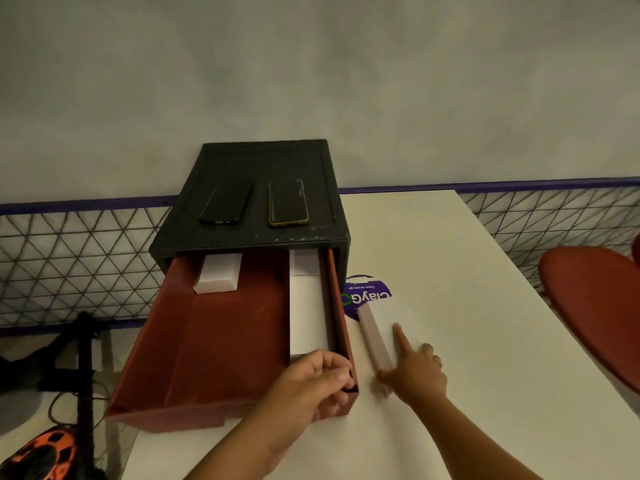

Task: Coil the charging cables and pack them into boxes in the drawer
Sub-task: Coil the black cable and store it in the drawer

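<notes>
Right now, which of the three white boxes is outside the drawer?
The white box on the table, under the right hand, right of the red drawer. The back-left box and the right-side box both sit inside it.

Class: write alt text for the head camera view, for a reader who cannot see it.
A person's right hand holds a white box on a white table, beside an open red drawer whose front corner the left hand curls at. Two more white boxes lie in the drawer; two phones lie on the black cabinet above.
</notes>
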A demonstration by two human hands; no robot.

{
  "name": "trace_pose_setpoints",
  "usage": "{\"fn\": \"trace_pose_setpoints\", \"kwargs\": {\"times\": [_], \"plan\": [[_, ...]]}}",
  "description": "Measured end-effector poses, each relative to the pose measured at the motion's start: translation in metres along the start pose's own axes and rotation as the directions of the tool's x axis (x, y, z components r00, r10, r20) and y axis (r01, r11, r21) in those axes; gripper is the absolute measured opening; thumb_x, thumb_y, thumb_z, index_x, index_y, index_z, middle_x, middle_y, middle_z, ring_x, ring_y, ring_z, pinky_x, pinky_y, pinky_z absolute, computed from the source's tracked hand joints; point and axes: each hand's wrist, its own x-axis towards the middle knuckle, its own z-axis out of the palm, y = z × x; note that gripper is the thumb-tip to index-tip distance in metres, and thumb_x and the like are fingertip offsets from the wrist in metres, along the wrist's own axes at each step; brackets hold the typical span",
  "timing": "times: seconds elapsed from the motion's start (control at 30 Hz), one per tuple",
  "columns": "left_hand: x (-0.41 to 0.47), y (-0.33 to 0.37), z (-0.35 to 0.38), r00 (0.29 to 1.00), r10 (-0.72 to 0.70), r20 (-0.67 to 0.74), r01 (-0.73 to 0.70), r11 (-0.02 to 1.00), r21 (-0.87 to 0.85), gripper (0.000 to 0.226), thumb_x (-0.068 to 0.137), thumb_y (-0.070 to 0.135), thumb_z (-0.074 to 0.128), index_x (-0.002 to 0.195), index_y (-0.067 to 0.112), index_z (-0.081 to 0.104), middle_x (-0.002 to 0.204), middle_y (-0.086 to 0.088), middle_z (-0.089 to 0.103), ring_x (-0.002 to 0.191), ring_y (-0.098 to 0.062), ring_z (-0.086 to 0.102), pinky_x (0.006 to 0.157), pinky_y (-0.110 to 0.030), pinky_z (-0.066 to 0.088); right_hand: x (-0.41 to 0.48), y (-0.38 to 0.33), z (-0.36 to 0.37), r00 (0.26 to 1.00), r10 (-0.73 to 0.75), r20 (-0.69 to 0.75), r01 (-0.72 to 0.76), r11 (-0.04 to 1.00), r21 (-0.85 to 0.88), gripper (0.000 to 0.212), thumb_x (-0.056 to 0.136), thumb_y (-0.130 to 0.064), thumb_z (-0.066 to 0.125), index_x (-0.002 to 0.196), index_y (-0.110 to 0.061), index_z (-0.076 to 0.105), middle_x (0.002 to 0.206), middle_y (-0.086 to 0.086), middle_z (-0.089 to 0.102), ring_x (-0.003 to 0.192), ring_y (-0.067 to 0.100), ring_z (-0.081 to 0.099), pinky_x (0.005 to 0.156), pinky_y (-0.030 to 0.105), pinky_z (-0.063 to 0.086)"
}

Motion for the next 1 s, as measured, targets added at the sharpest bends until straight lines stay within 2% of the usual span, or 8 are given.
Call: {"fn": "trace_pose_setpoints", "kwargs": {"times": [0.03,0.2,0.33,0.5,0.63,0.77,0.87,1.0], "plan": [[0.001,0.002,0.0,1.0,0.0,-0.015,0.0,1.0,-0.011,0.002,0.088,0.018,0.06,0.088,0.016,0.059,0.068,0.009,0.065,0.061,-0.001,0.055,0.061,-0.015,0.043,-0.002,0.004,0.001,1.0,0.024,0.011,-0.024,1.0,-0.01,0.11,0.066,-0.055,0.071,0.143,-0.047,-0.008,0.128,0.009,0.032,0.119,0.029,0.039,0.089,0.038,0.048],[0.006,0.007,0.001,0.999,0.029,-0.029,-0.029,1.0,0.001,0.013,0.094,0.013,0.049,0.089,0.017,0.06,0.069,0.011,0.066,0.065,-0.003,0.056,0.068,-0.02,0.043,-0.01,0.019,-0.005,0.994,0.108,0.021,-0.109,0.994,0.031,0.123,0.06,-0.055,0.074,0.143,-0.041,-0.016,0.122,0.01,0.036,0.114,0.03,0.044,0.086,0.036,0.049],[0.011,0.013,0.004,0.999,0.029,-0.046,-0.03,0.999,-0.013,0.011,0.093,0.012,0.05,0.091,0.017,0.06,0.073,0.008,0.066,0.07,-0.006,0.056,0.068,-0.022,0.044,-0.018,0.021,-0.02,0.992,0.11,0.064,-0.126,0.909,0.397,0.121,0.053,-0.057,0.069,0.146,-0.039,-0.006,0.114,0.01,0.045,0.103,0.03,0.052,0.092,0.043,0.048],[0.023,0.026,0.009,0.998,0.021,-0.067,-0.021,1.0,-0.008,0.019,0.092,0.018,0.054,0.109,0.026,0.057,0.107,0.002,0.062,0.095,-0.01,0.056,0.078,-0.029,0.048,-0.05,-0.012,-0.062,0.993,-0.1,-0.067,0.121,0.785,0.608,0.124,0.045,-0.05,0.071,0.146,-0.04,-0.001,0.113,0.003,0.045,0.096,0.02,0.052,0.071,0.029,0.053],[0.032,0.042,0.014,0.996,-0.032,0.085,0.041,0.994,-0.105,0.066,0.07,0.038,0.074,0.129,0.035,0.044,0.126,-0.001,0.057,0.117,-0.024,0.052,0.088,-0.047,0.051,-0.079,-0.045,-0.091,0.955,-0.256,-0.151,0.297,0.796,0.527,0.121,0.051,-0.057,0.071,0.141,-0.049,-0.008,0.109,-0.004,0.04,0.102,0.016,0.047,0.087,0.037,0.053],[0.033,0.052,0.016,0.995,0.012,0.1,0.012,0.971,-0.238,0.058,0.063,0.028,0.071,0.119,0.029,0.057,0.109,-0.005,0.07,0.102,-0.027,0.064,0.079,-0.048,0.054,-0.114,-0.078,-0.102,0.909,-0.332,-0.252,0.407,0.836,0.368,0.117,0.063,-0.059,0.069,0.141,-0.046,-0.016,0.109,-0.009,0.036,0.106,0.013,0.044,0.092,0.031,0.047],[0.028,0.053,0.006,0.997,0.057,0.046,-0.041,0.955,-0.293,0.058,0.061,0.014,0.079,0.116,0.016,0.062,0.104,-0.011,0.072,0.093,-0.029,0.069,0.063,-0.037,0.056,-0.125,-0.088,-0.103,0.884,-0.397,-0.245,0.463,0.813,0.353,0.124,0.06,-0.058,0.075,0.135,-0.049,-0.023,0.115,-0.015,0.028,0.11,0.008,0.039,0.095,0.026,0.044],[0.017,0.058,-0.017,0.996,0.091,-0.002,-0.085,0.929,-0.36,0.06,0.054,0.013,0.073,0.113,0.013,0.062,0.101,-0.013,0.072,0.089,-0.03,0.07,0.062,-0.039,0.057,-0.131,-0.092,-0.117,0.853,-0.478,-0.209,0.504,0.651,0.567,0.104,0.063,-0.051,0.076,0.124,-0.057,-0.008,0.112,-0.033,0.03,0.104,-0.008,0.04,0.075,0.005,0.043]]}}
